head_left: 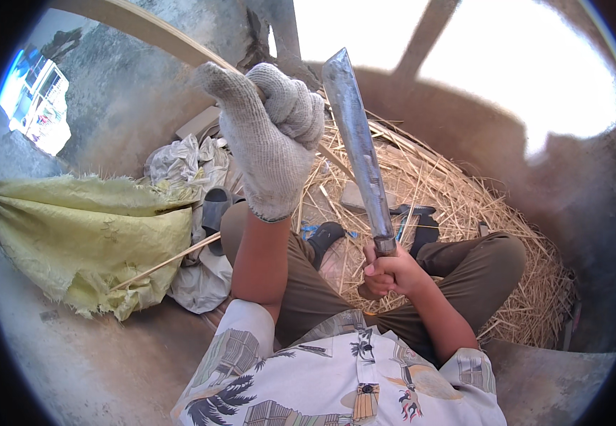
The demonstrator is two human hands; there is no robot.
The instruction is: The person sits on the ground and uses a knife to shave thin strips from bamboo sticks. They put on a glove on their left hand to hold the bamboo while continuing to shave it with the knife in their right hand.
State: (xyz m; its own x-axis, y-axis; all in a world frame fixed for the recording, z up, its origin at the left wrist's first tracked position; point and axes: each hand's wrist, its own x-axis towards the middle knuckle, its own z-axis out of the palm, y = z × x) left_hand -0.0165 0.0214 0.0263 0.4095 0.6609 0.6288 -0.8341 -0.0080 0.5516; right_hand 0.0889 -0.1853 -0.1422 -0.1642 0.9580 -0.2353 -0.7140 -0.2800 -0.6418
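My left hand [269, 131], in a pale knitted glove, is raised and closed round a long, flat strip that looks like bamboo [155, 32]. The strip runs up past the upper left edge, and a thinner length shows below the glove, slanting toward the floor. To the right, my bare right hand [387, 273] grips the handle of a long machete [359, 135]. Its broad grey blade points upward, apart from the strip and the glove. My fingers hide much of the handle.
Thin shavings and split strips [528, 284] are heaped on the floor around my crossed legs. A frayed yellow-green woven sack [88, 241] lies at the left, beside crumpled whitish sacking [191, 167]. A block [364, 195] lies among the shavings. A wall [457, 106] stands beyond.
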